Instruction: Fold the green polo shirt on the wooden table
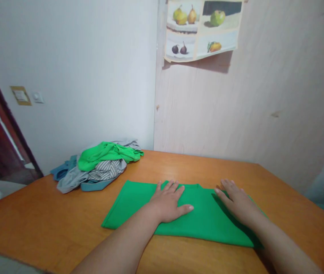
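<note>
Tabletop (pixel 185 167), green cloth (pixel 203 220) partly hidden under fingers (pixel 173 187).

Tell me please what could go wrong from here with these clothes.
1. The left hand lies spread on the green cloth; if it slides, wrinkles might form.
2. The right hand is over the cloth's right end and might drag that end askew.
3. The loose pile of clothes sits near the far-left edge of the table, so a bump might push something off.

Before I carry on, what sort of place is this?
Probably a room in a home: a brown table bears a heap of cloth items and a flat green cloth, and a sheet of fruit pictures hangs on the wall.
</note>
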Tool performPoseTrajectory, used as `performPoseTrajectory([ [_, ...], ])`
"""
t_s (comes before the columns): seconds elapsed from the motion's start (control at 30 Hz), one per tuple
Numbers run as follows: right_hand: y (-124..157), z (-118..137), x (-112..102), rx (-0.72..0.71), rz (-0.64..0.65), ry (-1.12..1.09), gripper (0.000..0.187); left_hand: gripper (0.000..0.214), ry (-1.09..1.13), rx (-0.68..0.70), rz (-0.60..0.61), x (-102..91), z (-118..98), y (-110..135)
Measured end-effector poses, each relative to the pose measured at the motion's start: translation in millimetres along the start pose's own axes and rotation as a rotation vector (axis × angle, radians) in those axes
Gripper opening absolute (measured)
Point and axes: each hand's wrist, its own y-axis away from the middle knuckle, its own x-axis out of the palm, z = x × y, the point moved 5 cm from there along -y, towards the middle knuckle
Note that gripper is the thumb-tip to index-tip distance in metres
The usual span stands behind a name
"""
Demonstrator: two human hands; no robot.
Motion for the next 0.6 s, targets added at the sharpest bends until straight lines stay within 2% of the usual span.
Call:
performPoseTrajectory([
  [0.1,6,32,7,-0.195,0.06,-0.096,0.083,0.088,0.012,-0.014,0.001,-0.4,-2,1],
  [0.2,12,47,21,-0.26,0.12,-0.076,0.085,0.089,0.027,-0.009,-0.006,-0.8,-2,3],
  [0.43,9,42,39,-0.269,0.094,-0.016,0.087,0.098,0.098,-0.029,-0.072,-7.5,3,6],
  [0.6,5,40,44,-0.281,0.091,-0.021,0.089,0.091,0.079,-0.136,-0.122,-12.1,25,10],
])
